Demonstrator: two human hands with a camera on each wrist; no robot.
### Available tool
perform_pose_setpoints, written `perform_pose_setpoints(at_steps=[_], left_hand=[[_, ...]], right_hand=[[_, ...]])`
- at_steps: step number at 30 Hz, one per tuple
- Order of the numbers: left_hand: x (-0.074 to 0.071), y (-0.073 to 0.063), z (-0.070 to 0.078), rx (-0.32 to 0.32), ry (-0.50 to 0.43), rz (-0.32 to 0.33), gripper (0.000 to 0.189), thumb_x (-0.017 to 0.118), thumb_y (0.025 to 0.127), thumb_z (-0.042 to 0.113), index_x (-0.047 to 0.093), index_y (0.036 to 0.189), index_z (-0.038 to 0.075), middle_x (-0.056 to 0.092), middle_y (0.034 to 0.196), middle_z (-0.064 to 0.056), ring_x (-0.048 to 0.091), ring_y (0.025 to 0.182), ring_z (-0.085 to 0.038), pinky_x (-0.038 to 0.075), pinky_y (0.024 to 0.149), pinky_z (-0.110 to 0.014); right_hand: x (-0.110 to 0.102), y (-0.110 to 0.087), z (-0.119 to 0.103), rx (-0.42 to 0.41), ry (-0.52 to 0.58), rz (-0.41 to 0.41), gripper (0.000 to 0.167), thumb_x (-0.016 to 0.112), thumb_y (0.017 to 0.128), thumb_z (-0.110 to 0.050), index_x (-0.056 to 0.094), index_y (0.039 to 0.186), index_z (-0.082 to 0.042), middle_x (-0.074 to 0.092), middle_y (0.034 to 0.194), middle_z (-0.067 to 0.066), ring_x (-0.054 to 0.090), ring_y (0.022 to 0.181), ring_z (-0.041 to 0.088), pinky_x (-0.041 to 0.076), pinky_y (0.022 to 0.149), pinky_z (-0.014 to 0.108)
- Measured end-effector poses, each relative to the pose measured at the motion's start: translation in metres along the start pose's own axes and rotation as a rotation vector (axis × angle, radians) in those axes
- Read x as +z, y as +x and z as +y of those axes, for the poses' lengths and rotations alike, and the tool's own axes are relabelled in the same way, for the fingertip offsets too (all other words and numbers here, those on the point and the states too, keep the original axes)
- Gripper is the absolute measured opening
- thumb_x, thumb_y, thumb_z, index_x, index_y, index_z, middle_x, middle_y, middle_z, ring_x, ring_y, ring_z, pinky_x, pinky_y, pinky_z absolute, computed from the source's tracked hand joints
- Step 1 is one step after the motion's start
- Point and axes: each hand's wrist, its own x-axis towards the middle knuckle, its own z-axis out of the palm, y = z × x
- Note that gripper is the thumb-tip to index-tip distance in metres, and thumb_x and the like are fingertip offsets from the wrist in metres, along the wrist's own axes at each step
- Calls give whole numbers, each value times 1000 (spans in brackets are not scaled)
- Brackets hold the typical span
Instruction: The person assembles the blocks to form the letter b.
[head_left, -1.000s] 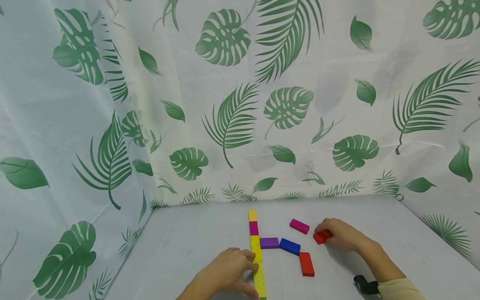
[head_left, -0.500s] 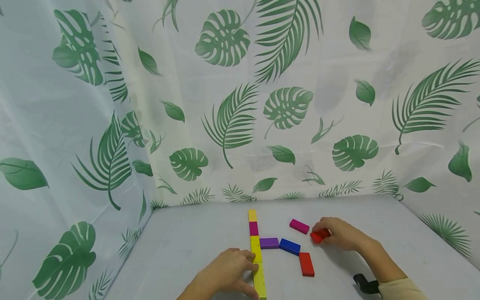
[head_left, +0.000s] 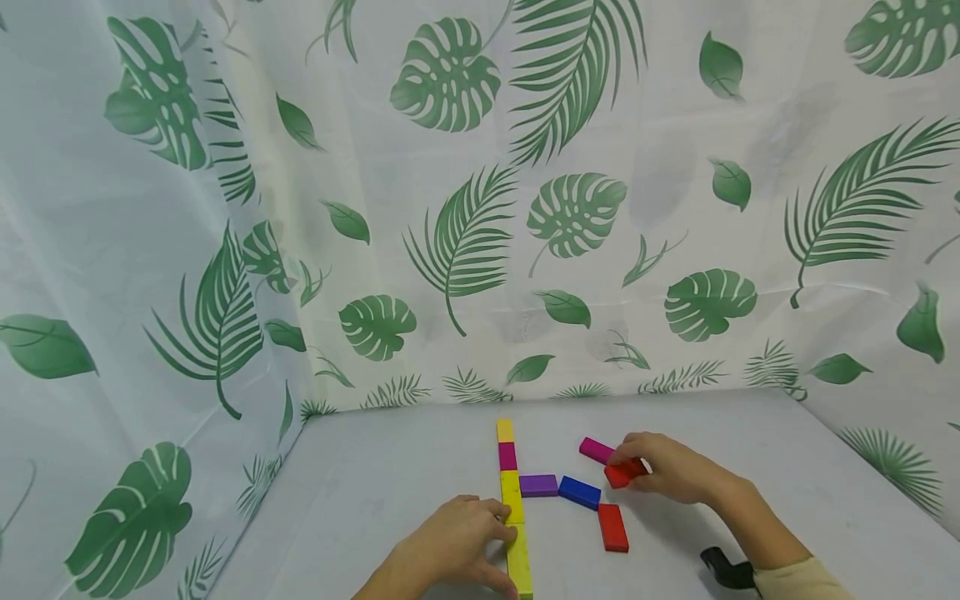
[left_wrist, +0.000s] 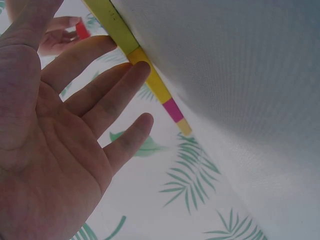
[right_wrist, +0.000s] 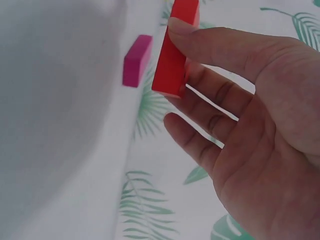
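My right hand (head_left: pixel 675 468) pinches a red block (right_wrist: pixel 172 65) between thumb and fingers, just right of a loose magenta block (head_left: pixel 595 450). Fingertips of my left hand (head_left: pixel 453 542) touch the left side of a straight row made of a near yellow block (head_left: pixel 519 562), a second yellow block (head_left: pixel 512 492), a magenta block (head_left: pixel 507 457) and a far yellow block (head_left: pixel 505 431). Those left fingers are mostly straight in the left wrist view. From the row, a purple block (head_left: pixel 538 486), a blue block (head_left: pixel 580 492) and another red block (head_left: pixel 613 529) curve right and toward me.
The blocks lie on a pale grey table surface (head_left: pixel 360 467). A white curtain with green leaf prints (head_left: pixel 480 350) rises behind the table and along both sides. A black strap piece (head_left: pixel 726 568) sits at the right wrist beside a beige sleeve (head_left: pixel 798 581).
My right hand has moved left with the red block, which now partly covers the loose magenta block in the head view. The left hand and the laid blocks have stayed put.
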Motion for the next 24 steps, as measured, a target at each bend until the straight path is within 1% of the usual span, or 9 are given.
perform_pose_setpoints(at_steps=[6, 9, 11, 13, 16, 19, 21, 24], left_hand=[[2, 1, -1, 3, -1, 4, 63, 78, 75, 72, 75, 128, 38, 69, 134, 13, 61, 124, -5, 50, 112, -45], [2, 1, -1, -1, -3, -1, 63, 78, 75, 72, 74, 128, 38, 69, 134, 13, 61, 125, -5, 50, 113, -46], [2, 2, -1, -5, -5, -4, 63, 78, 75, 72, 75, 128, 38, 69, 134, 13, 61, 124, -5, 50, 113, -45], [1, 2, -1, -10, -8, -7, 62, 79, 75, 72, 75, 127, 38, 69, 134, 13, 61, 124, -5, 50, 113, -45], [1, 2, 0, -19, -12, -13, 61, 80, 76, 70, 75, 127, 37, 69, 133, 14, 61, 123, -5, 50, 113, -45], [1, 3, 0, -24, -18, -16, 60, 81, 76, 69, 76, 126, 37, 69, 133, 14, 61, 122, -5, 49, 113, -45], [1, 3, -1, -22, -19, -14, 60, 80, 76, 69, 76, 126, 37, 69, 133, 14, 61, 122, -5, 50, 113, -45], [2, 3, -1, -18, -18, -9, 60, 81, 76, 69, 76, 126, 37, 69, 133, 13, 61, 122, -5, 50, 113, -44]], right_hand=[[0, 0, -15, -45, 15, -12, 31, 83, 88, -16, 78, 119, -19, 66, 102, -10, 59, 98, 12, 59, 77, 27], [2, 1, -20, -39, 20, -23, 33, 84, 87, -17, 77, 120, -19, 65, 103, -10, 59, 100, 12, 59, 77, 24], [3, 2, -22, -37, 26, -31, 34, 84, 87, -16, 77, 120, -19, 66, 104, -10, 60, 102, 13, 60, 78, 24], [5, 2, -24, -21, 35, -40, 34, 84, 87, -15, 77, 119, -20, 66, 107, -10, 60, 105, 15, 61, 80, 28], [7, 3, -29, -7, 43, -51, 34, 84, 86, -14, 77, 119, -21, 66, 112, -7, 59, 110, 19, 63, 86, 38], [9, 3, -34, 2, 50, -62, 34, 85, 86, -14, 78, 118, -23, 66, 116, -6, 59, 114, 22, 62, 90, 46], [10, 3, -38, -6, 65, -73, 33, 85, 86, -15, 78, 117, -25, 66, 118, -6, 60, 116, 24, 62, 91, 48], [11, 4, -42, -22, 81, -93, 31, 84, 87, -16, 78, 115, -28, 66, 117, -7, 61, 114, 23, 62, 90, 46]])
